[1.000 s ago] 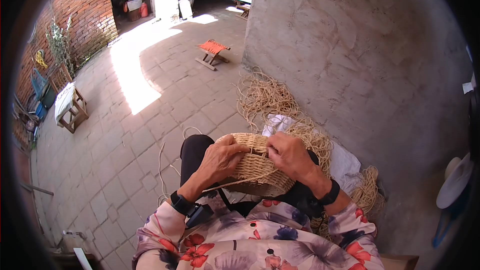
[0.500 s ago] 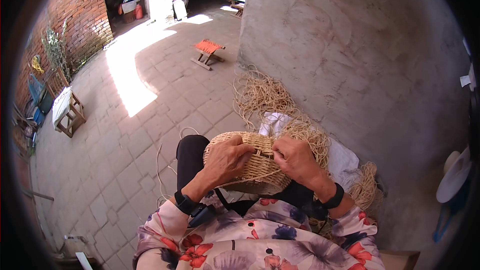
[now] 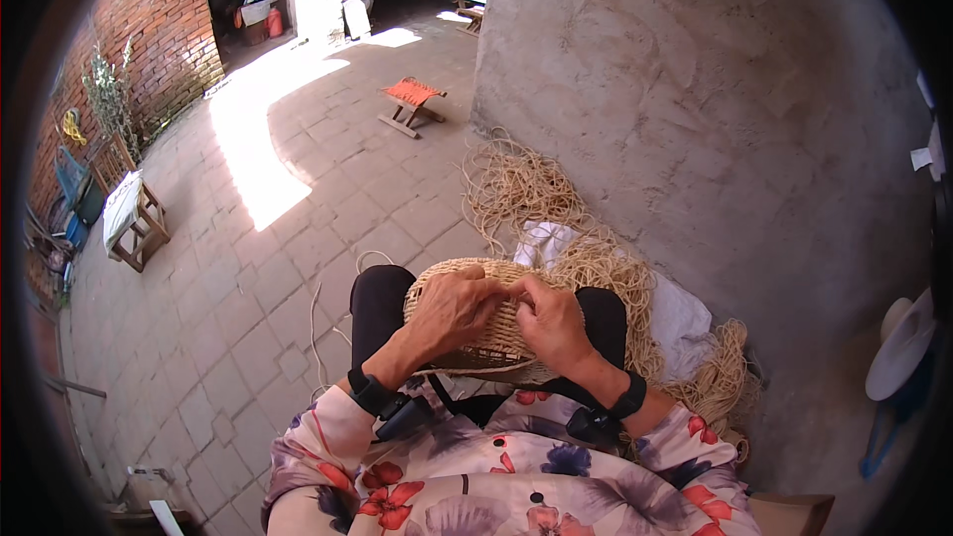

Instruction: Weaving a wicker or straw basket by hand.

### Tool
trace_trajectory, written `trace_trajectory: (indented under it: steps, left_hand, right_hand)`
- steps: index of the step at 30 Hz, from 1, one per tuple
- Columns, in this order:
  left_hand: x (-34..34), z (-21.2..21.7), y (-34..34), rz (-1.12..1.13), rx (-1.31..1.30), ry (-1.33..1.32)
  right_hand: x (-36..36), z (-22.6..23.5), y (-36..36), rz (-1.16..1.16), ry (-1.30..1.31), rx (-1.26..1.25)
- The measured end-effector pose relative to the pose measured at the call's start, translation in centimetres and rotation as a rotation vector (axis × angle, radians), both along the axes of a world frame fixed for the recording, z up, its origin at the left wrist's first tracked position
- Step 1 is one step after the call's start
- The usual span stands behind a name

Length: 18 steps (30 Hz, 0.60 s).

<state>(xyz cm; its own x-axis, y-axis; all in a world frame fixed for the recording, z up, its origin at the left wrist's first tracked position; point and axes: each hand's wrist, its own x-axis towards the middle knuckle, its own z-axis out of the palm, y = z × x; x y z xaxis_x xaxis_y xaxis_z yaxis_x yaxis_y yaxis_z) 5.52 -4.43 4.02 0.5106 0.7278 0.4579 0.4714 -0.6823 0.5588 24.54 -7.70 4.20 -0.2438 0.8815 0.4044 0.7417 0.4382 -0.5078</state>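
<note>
A woven straw-coloured basket (image 3: 504,335) rests across my lap, tilted, between my knees. My left hand (image 3: 459,306) lies over its left side, fingers bent and pressed onto the weave. Close against it, my right hand (image 3: 552,326) is closed in a pinch, thumb and forefinger meeting beside the left fingertips. Whatever the right fingertips pinch is hidden by the fingers. A loose cord (image 3: 476,370) runs along the basket's near side. Another pale strand (image 3: 316,333) trails down left of my left knee.
Heaps of tan cord (image 3: 521,184) and a white sack (image 3: 680,323) lie along the grey wall (image 3: 675,89) to the right. An orange-topped folding stool (image 3: 413,94) stands ahead on the paving. A wooden chair (image 3: 134,218) is far left; a pale hat (image 3: 901,347) hangs right.
My right hand has moved left and inward across the basket, from its right side to touching distance of the left hand. The left hand has stayed nearly in place.
</note>
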Motion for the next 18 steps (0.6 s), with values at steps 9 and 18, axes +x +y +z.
trace_trajectory:
  steps: [9, 18]
  left_hand:
    - [0.2, -0.6, 0.7, -0.051, -0.048, -0.076]
    - [2.0, 2.9, 4.0, -0.133, 0.066, 0.479]
  right_hand:
    - [0.2, 1.1, -0.7, 0.0, 1.172, -0.894]
    - [0.4, 0.6, -1.3, -0.043, 1.286, -0.851]
